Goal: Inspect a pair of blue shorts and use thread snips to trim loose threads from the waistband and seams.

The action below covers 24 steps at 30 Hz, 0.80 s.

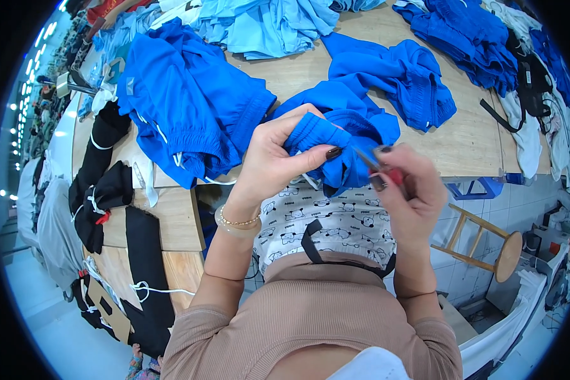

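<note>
My left hand (pixel 275 149) pinches the gathered elastic edge of a bright blue garment (pixel 361 126), thumb on top and fingers behind. The garment looks like drawstring shorts or trousers, and part of it rests on the wooden table. My right hand (pixel 415 190), a little blurred, is closed around small thread snips (pixel 394 177) with a red handle. Their blades point left at the cloth, close to my left thumb; whether they touch it I cannot tell. A bit of white cord hangs below the held edge.
On the wooden table (pixel 437 152) lie blue drawstring garments (pixel 190 101) at left, light blue cloth (pixel 266 25) at the back and a dark blue stack (pixel 465 44) at right. Black cloth strips (pixel 147 247) hang at left. A wooden stool (pixel 508 256) is at lower right.
</note>
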Each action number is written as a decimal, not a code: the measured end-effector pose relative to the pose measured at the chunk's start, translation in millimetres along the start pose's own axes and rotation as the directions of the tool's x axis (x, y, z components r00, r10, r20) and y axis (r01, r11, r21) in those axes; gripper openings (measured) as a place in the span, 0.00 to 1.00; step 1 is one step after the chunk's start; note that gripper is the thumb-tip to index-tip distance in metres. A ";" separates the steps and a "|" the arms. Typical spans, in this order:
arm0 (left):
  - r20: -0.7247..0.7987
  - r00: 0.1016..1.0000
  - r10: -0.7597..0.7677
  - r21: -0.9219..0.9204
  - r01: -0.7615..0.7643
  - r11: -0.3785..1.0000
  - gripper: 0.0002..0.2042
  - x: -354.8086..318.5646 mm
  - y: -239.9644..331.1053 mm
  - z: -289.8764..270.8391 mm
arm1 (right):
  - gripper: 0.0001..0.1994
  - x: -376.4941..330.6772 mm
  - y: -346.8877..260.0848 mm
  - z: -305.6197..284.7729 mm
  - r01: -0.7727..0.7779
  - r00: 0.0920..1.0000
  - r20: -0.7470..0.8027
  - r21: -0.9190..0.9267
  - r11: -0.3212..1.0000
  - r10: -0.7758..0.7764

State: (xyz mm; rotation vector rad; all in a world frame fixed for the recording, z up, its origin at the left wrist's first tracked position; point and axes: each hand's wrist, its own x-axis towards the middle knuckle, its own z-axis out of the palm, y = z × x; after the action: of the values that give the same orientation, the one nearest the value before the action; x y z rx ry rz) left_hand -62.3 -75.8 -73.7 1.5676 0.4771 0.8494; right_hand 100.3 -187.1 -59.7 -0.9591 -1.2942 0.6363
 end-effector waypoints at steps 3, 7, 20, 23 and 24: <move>0.016 1.000 0.019 0.002 -0.019 1.000 0.09 0.9 1.1 3.5 | 0.18 5.1 -10.3 1.8 -0.110 0.975 -0.177 0.164 0.980 0.138; 0.019 0.999 0.042 0.007 -0.043 0.999 0.09 0.9 3.1 2.7 | 0.18 8.9 -15.7 -9.7 -0.245 0.970 -0.017 -0.056 0.968 0.244; -0.007 1.000 0.019 0.011 -0.019 1.000 0.10 1.1 3.6 0.3 | 0.18 9.8 -13.7 -7.2 -0.263 0.964 0.018 -0.113 0.958 0.267; -0.005 1.000 0.011 -0.001 -0.011 1.000 0.10 1.1 3.0 0.5 | 0.17 10.1 -13.5 -5.5 -0.266 0.964 0.006 -0.100 0.959 0.267; -0.005 1.000 0.009 0.004 -0.009 1.000 0.10 1.2 3.6 0.4 | 0.17 10.2 -13.5 -5.2 -0.270 0.962 0.000 -0.095 0.958 0.271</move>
State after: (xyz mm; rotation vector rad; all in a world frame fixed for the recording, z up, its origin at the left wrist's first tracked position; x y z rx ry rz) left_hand -61.9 -75.9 -69.9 1.5728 0.4760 0.8593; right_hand 105.8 -186.3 -42.9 -1.2252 -1.2230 0.7985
